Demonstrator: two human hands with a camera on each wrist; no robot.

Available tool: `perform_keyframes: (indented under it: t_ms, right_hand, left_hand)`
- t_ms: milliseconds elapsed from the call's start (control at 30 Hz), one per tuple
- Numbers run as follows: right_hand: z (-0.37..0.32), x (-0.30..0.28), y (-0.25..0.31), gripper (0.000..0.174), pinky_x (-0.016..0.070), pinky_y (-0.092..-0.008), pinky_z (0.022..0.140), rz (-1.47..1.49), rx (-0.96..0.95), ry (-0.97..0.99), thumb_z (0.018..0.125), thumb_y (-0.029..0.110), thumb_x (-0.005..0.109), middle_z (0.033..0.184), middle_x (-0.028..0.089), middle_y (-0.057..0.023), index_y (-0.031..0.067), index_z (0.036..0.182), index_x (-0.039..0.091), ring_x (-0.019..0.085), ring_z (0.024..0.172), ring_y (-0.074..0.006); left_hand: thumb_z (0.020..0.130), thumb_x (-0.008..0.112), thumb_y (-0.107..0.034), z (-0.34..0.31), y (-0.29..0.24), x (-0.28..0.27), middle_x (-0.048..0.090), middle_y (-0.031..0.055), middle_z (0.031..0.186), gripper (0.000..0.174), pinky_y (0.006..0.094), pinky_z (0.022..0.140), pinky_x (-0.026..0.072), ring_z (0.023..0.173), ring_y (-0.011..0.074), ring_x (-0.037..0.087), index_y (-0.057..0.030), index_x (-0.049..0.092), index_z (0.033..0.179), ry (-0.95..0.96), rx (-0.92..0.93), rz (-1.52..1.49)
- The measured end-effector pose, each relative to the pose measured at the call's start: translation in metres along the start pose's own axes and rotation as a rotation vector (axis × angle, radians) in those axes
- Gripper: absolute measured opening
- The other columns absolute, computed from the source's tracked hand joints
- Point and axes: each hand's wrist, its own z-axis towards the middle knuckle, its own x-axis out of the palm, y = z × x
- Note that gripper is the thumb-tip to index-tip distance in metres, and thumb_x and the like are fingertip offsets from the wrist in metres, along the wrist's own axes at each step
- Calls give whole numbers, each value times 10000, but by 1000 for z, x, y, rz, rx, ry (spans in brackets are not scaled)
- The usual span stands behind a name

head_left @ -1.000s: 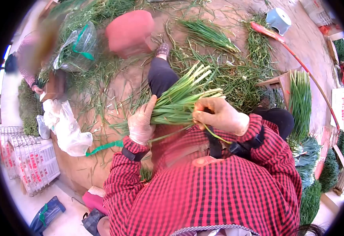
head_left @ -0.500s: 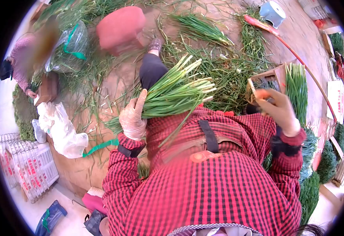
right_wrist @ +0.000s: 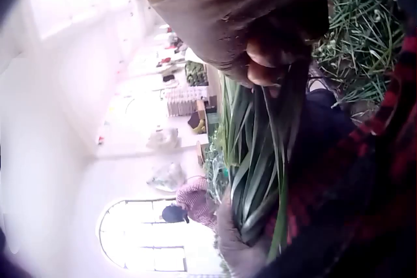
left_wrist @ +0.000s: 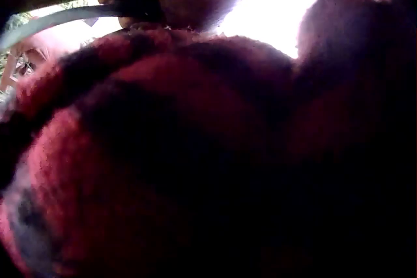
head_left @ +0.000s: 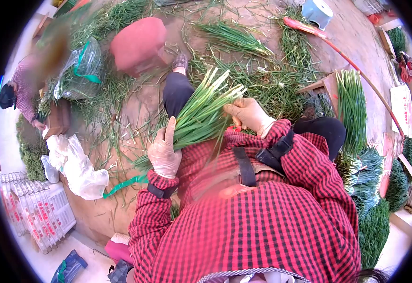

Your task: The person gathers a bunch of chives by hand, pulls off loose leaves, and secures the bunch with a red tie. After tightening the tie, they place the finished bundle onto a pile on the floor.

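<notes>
A bunch of long green chives [head_left: 199, 118] with pale stem ends lies across the person's lap, stems pointing up and right. The gloved left hand [head_left: 164, 153] grips its leafy part, thumb along the upper side. At the pale stem end, the gloved right hand [head_left: 249, 115] pinches some of the stalks between thumb and fingers. Seen from the right wrist, bare fingertips [right_wrist: 264, 73] show past the brownish glove, right at the chives [right_wrist: 254, 154]. A dark red checked sleeve [left_wrist: 150, 134] fills most of the left wrist view and hides the left hand's work.
Loose leaves [head_left: 276, 94] litter the floor ahead. Around are a red stool [head_left: 140, 45], a blue stool [head_left: 317, 13], a red-headed pole [head_left: 338, 49], upright chives [head_left: 351, 111] at the right, and a white plastic bag [head_left: 81, 167] at the left. Another person [head_left: 24, 94] works at far left.
The right hand pinched a yellowish strand beside the bunch, swung out to the right, then came back to the stem end. The left hand has kept its grip throughout.
</notes>
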Motion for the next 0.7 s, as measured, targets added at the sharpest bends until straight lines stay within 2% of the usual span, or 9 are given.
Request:
perform_keyframes:
  t_ms: [33,133,167,267,367,500,533,567,700]
  right_hand:
    - [-7,-1,3,328,408,-254,432,151,24,11,954,285,627,542,500,5,-40,928,656,455,452,-83]
    - [-36,-6,27,243,237,-216,356,268,-48,72,973,238,595,511,436,47,23,861,619,340,398,-35]
    - [-49,-8,36,232,222,-212,341,279,-87,91,969,216,586,517,443,42,31,829,594,351,393,-28]
    - [-86,-21,52,215,281,-204,369,307,-97,119,928,201,601,535,467,34,9,833,610,409,419,-43]
    - [-118,-37,62,196,266,-195,318,360,-159,5,911,152,607,523,499,24,34,755,614,413,374,-44]
    - [-143,-90,49,239,226,-205,272,468,-485,-255,975,193,566,494,498,3,52,783,585,348,305,-53]
    - [-144,-109,41,180,239,-201,284,488,-520,-356,980,198,563,500,504,4,53,881,605,353,314,-51]
    - [-145,-128,36,173,277,-192,314,316,-436,-442,974,218,581,542,535,-2,48,977,605,390,342,-47]
    - [-99,-135,3,498,438,-201,479,-383,-51,-558,905,298,694,771,643,-26,10,1283,545,552,545,-60]
  left_hand:
    - [640,697,8,1,1,-1,616,107,1011,885,419,666,511,823,329,636,-238,447,1452,0,-10,-30]
    - [645,670,27,3,4,-2,616,105,1011,864,411,665,512,805,325,640,-242,468,1441,-25,-22,-105]
    - [647,664,31,5,6,-1,617,104,1007,854,409,665,512,798,325,641,-241,478,1435,-44,-7,-120]
    - [652,653,38,12,7,0,625,99,1002,825,401,671,513,795,323,644,-240,508,1415,-83,9,-186]
    - [658,649,41,15,10,2,637,96,1008,798,391,682,517,811,318,649,-238,532,1396,-125,12,-230]
    - [661,635,45,13,15,5,643,94,1030,777,383,696,520,832,308,655,-234,550,1381,-151,-9,-238]
    - [656,630,50,12,16,5,643,93,1030,781,383,697,519,833,306,655,-234,551,1380,-152,-10,-235]
    - [650,624,53,12,17,4,642,91,1030,788,382,698,519,835,305,654,-235,551,1380,-148,-2,-226]
    - [627,598,67,9,17,3,638,84,1027,817,380,697,516,837,305,650,-238,549,1383,-122,24,-206]
